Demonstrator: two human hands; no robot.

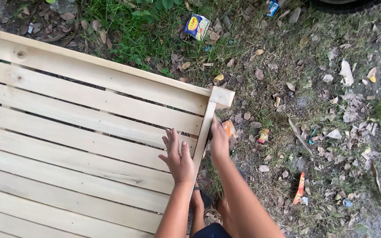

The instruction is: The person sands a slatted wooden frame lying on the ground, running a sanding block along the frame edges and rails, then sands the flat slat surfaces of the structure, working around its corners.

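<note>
With the left hand (178,158) spread flat on the slatted wooden panel (80,132), the right hand (219,140) at 3 o'clock should rub its clamped orange sanding block (229,128) evenly along the edge rail (203,132).

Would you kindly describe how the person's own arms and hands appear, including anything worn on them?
Both forearms are bare, with no sleeves in view. The left hand and right hand wear no gloves, and no rings, watch or bracelets can be seen.
</note>
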